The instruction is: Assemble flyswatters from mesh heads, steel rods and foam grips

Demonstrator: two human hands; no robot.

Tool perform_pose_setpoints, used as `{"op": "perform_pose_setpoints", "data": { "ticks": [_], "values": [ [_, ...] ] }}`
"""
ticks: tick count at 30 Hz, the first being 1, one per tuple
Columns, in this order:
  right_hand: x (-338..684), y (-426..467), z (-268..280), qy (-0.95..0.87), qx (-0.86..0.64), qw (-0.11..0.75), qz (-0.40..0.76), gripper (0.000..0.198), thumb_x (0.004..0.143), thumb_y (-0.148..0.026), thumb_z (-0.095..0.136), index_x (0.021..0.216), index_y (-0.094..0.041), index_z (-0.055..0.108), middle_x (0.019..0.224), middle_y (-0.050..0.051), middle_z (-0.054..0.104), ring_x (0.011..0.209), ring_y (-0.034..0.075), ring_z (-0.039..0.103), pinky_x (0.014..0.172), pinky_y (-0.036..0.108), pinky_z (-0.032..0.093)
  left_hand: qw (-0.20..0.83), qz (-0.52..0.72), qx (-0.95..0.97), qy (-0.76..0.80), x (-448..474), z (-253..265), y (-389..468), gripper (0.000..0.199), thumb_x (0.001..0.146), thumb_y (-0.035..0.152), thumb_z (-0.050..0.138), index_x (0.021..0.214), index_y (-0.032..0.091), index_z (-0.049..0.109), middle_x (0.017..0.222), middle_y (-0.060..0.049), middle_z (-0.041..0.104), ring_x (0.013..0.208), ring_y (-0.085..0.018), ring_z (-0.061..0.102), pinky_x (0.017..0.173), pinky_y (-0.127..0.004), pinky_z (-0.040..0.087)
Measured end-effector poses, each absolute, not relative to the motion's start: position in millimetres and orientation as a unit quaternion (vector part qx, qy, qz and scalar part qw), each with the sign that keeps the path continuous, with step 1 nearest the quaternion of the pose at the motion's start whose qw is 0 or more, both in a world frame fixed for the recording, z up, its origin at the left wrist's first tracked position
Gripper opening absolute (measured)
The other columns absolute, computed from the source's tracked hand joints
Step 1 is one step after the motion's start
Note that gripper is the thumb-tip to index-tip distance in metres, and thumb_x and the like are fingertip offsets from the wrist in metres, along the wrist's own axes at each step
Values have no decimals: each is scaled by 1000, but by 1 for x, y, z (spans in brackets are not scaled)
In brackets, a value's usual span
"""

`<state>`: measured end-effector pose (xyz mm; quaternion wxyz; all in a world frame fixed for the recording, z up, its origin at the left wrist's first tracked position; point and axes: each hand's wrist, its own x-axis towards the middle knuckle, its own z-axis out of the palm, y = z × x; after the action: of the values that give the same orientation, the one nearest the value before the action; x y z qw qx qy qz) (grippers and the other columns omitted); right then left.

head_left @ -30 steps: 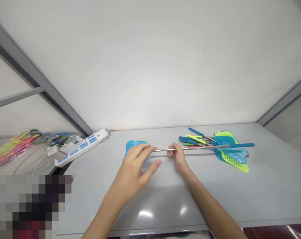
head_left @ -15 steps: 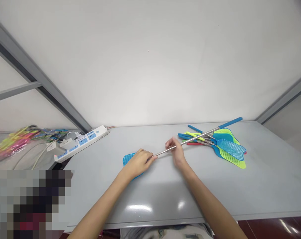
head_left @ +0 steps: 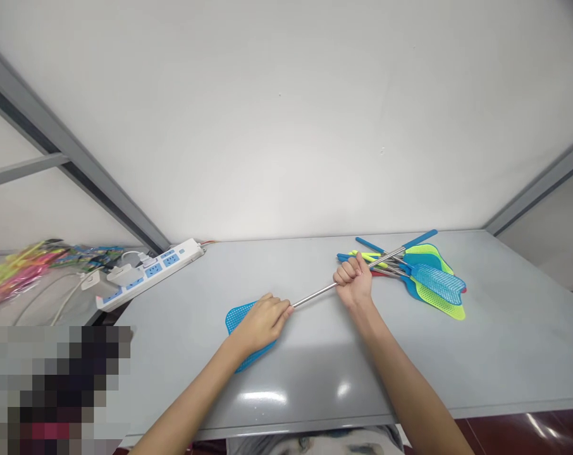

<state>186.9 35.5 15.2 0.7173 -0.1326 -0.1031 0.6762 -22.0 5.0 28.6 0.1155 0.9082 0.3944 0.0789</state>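
A blue fly swatter (head_left: 315, 294) with a metal telescopic rod slants across the middle of the head view. My left hand (head_left: 266, 321) is closed where the rod meets the perforated blue head, covering part of that head. My right hand (head_left: 355, 281) wraps in a fist round the rod farther up. Beyond it the rod runs on to a blue grip at the upper right. Behind and to the right lies a pile of fly swatters (head_left: 441, 284) in blue, yellow-green and red, their handles pointing left.
A white power strip (head_left: 151, 272) with plugs and cables lies along the left edge of the grey table (head_left: 505, 341). Colourful plastic-wrapped items (head_left: 25, 268) are heaped farther left. A white wall (head_left: 286, 126) and metal frame posts (head_left: 537, 196) bound the table.
My right hand has closed from a loose hold into a fist and moved right along the rod. The swatter's head shows more at the left, and its grip end is lower and farther left.
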Motion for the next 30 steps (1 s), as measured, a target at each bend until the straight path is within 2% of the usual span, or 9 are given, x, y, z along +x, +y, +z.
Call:
{"op": "perform_pose_setpoints", "data": {
  "ticks": [12, 23, 30],
  "values": [
    [175, 29, 17, -113, -122, 728, 665, 47, 80, -40, 37, 47, -18, 13, 37, -8, 7, 34, 7, 3, 32, 22, 9, 149, 63, 891, 425, -23, 46, -1, 38, 86, 33, 19, 55, 18, 36, 48, 2, 37, 52, -13, 37, 54, -24, 27],
    [160, 20, 21, -151, -187, 711, 661, 47, 79, -43, 36, 47, -18, 12, 35, -9, 11, 31, 6, 6, 30, 19, 13, 177, 97, 885, 420, -7, 39, 0, 41, 86, 34, 20, 56, 18, 43, 47, 2, 38, 49, -12, 38, 52, -25, 28],
    [153, 18, 20, -131, -165, 703, 679, 46, 79, -40, 39, 46, -18, 15, 36, -9, 11, 31, 5, 8, 30, 19, 12, 173, 109, 887, 414, 6, 33, 1, 41, 86, 34, 18, 58, 19, 43, 47, 2, 38, 49, -13, 38, 51, -24, 28]
  ]
}}
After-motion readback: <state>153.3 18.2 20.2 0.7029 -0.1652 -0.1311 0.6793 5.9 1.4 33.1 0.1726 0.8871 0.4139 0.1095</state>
